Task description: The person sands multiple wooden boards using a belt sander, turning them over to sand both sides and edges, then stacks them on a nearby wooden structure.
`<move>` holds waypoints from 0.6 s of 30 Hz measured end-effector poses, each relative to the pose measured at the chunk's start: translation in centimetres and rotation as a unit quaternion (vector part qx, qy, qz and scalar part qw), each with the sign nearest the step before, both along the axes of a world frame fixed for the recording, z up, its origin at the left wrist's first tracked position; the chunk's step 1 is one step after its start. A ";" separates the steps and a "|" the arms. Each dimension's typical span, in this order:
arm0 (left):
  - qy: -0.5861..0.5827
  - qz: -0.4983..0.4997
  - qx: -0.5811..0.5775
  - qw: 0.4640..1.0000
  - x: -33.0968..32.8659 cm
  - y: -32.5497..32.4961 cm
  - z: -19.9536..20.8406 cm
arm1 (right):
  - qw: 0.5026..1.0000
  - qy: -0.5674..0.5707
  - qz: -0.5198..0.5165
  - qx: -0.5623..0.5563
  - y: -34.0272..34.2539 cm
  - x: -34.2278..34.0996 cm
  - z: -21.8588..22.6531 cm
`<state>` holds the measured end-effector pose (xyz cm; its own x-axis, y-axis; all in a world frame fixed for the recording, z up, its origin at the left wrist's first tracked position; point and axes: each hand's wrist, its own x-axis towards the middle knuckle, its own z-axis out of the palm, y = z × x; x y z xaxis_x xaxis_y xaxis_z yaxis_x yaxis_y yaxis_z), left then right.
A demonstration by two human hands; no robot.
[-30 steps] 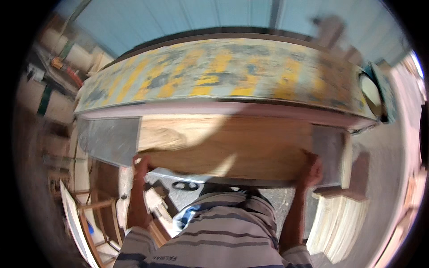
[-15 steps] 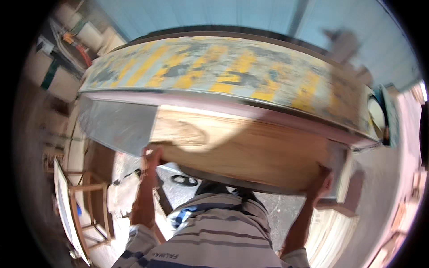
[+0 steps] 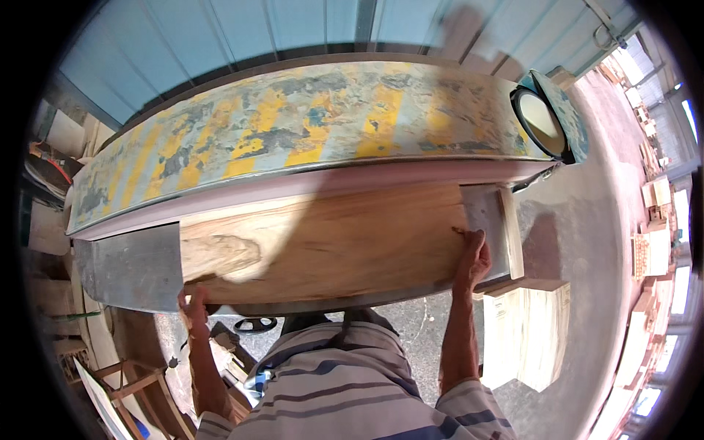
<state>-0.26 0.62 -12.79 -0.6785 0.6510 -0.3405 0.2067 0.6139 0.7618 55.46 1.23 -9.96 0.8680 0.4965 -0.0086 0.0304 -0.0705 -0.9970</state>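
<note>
A wide, pale wooden board [image 3: 352, 242] lies on a grey metal table [image 3: 128, 268], its far long edge along a pink belt-like strip [image 3: 293, 189]. My left hand [image 3: 193, 302] is closed on the board's near left corner, with the thumb on top and the other fingers partly hidden below. At the board's right end, my right hand [image 3: 475, 258] grips the edge, with its fingers partly out of sight. Shadow covers the right part of the board, while a knotty grain patch shows at its left end.
Behind the strip runs a long machine cover [image 3: 286, 125] with worn yellow stripes. A round black-rimmed part [image 3: 539, 121] sits at its right end. Stacked boards [image 3: 524, 330] stand at right below the table. A wooden frame stool [image 3: 136, 389] is at lower left.
The view has turned, so the machine and board appear farther left. My right hand has gone from the board's near right corner to farther up its right end. Both hands keep hold of the board.
</note>
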 end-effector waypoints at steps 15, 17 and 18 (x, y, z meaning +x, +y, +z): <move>0.028 0.011 0.047 0.998 -4.2 -1.3 -2.1 | 0.995 -0.039 0.083 -0.042 -0.2 -2.4 0.7; -0.069 0.010 0.096 0.993 -4.9 0.1 -2.9 | 0.988 -0.081 0.127 0.027 -1.8 0.0 -4.5; -0.146 0.017 0.126 0.981 -6.6 -0.1 -4.6 | 0.966 -0.222 0.100 0.087 -1.9 0.8 -6.2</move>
